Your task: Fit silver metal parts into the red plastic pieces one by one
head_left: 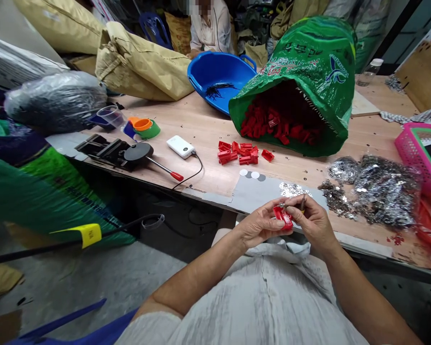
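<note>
My left hand pinches a small red plastic part over my lap, just at the table's front edge. My right hand is closed beside it, fingertips on the top of the same part, holding a small metal piece and a thin tool I cannot make out clearly. More red parts lie in a loose pile on the wooden table. A green sack lies on its side behind them, with red parts spilling out of its mouth. Small shiny metal pieces are scattered near my hands.
Bags of metal pieces lie at right beside a pink basket. A blue basin, white power bank, black hand press with a red-tipped lever and tan sacks stand further back. Another person sits across the table.
</note>
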{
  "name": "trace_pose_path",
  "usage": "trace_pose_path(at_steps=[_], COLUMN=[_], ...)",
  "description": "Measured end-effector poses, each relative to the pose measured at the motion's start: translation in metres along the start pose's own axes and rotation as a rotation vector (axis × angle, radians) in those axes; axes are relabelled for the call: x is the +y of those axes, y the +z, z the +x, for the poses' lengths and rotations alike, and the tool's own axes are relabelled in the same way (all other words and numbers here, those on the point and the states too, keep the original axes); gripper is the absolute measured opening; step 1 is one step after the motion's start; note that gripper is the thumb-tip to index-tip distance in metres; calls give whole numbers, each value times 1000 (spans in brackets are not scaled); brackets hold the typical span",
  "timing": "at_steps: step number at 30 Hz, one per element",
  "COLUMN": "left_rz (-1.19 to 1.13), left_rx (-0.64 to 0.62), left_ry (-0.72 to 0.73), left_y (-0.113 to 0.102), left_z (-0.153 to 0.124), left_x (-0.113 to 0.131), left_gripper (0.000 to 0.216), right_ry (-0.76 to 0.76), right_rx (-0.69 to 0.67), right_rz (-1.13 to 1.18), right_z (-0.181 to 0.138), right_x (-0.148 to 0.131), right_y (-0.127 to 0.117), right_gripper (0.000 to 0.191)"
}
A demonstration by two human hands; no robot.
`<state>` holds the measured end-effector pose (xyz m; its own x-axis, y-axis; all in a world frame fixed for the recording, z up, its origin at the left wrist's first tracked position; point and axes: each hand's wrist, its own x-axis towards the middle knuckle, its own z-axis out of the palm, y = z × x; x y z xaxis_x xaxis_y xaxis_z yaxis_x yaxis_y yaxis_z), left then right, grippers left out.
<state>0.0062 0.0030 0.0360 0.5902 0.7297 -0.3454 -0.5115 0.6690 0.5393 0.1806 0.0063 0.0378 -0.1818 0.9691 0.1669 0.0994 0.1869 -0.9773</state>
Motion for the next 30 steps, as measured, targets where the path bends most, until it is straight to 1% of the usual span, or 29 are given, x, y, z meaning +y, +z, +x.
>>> trace_pose_path(at_steps=[2, 4, 6, 8, 10, 12, 15, 18, 20, 22, 25, 30], left_rz=[3, 50, 173, 360, 554, 731, 982, 1174, 1247, 1289, 1320, 1358], left_rx=[8, 58, 138, 228, 284, 301, 313, 315, 310, 306, 309, 318], left_ry=[15, 94, 242, 439, 618, 762, 934, 1082, 1149, 1184, 1204, 1223], left_y=[-2, -5, -8, -12, -16, -19, -20, -20, -19, -17, -16, -15], left_z=[1, 4, 7, 10, 11, 12, 11, 11, 10, 10, 10, 11], left_x=[0, 0, 2, 5, 8, 10, 9, 7, 6, 5, 4, 1], left_gripper=[58, 54, 55, 55, 51, 47, 45, 45, 47, 47, 46, 45], right_ry=[6, 12, 7, -23, -85, -179, -318, -397, -434, -462, -482, -494], right_rx=[25, 80, 126, 152, 168, 187, 192, 164, 132, 96, 52, 31], right_rz=[-1, -29, -111, -228, -342, -432, -520, -567, -592, -604, -593, -587], right_z=[1, 2, 2, 1, 0, 0, 2, 5, 8, 9, 10, 9], right_x=[0, 0, -1, -4, -7, -10, -13, -13, -11, -9, -6, -5], right_y=[-1, -5, -8, -11, -10, -8, -4, -2, -2, -3, -3, -3], right_gripper=[15, 15, 13, 12, 10, 7, 3, 7, 9, 12, 15, 18])
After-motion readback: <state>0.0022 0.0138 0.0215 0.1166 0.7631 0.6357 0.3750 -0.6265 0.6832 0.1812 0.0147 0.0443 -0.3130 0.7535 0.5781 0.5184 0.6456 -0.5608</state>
